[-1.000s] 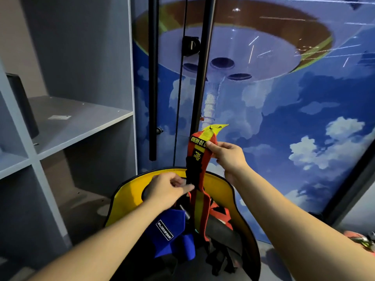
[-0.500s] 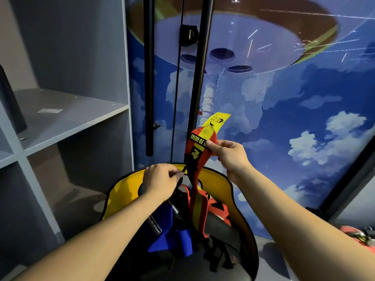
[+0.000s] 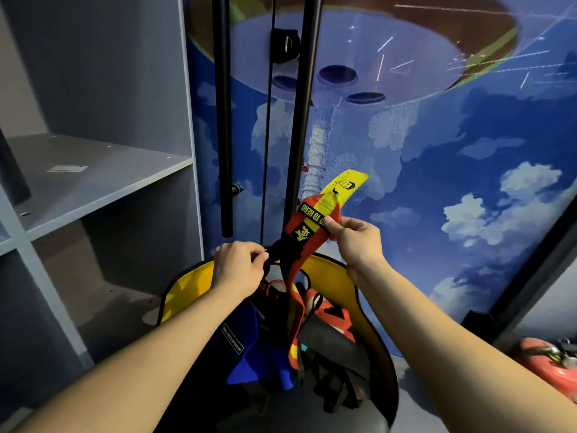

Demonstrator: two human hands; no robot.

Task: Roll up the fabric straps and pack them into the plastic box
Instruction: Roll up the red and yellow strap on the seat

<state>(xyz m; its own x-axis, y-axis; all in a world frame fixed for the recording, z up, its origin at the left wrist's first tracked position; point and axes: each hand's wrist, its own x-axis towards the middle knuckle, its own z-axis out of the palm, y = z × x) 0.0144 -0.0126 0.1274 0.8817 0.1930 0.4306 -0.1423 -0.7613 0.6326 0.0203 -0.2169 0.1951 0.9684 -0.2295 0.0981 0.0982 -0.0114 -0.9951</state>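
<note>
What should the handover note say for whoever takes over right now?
Left hand: pinches the black part of the red-and-yellow strap.
Right hand: pinches the strap's upper end, yellow tip pointing up.
The strap hangs, unrolled, into the yellow-lined bag, where a blue strap and an orange strap lie loose.
Done: nothing visibly rolled.
Left: roll, then pack; no plastic box in view.

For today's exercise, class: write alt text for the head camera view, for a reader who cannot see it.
Two bare hands hold up a red and yellow fabric strap: the right hand pinches its upper end and the left hand grips its black section. Below lies a yellow-lined container of tangled straps, with grey shelves at left.
</note>
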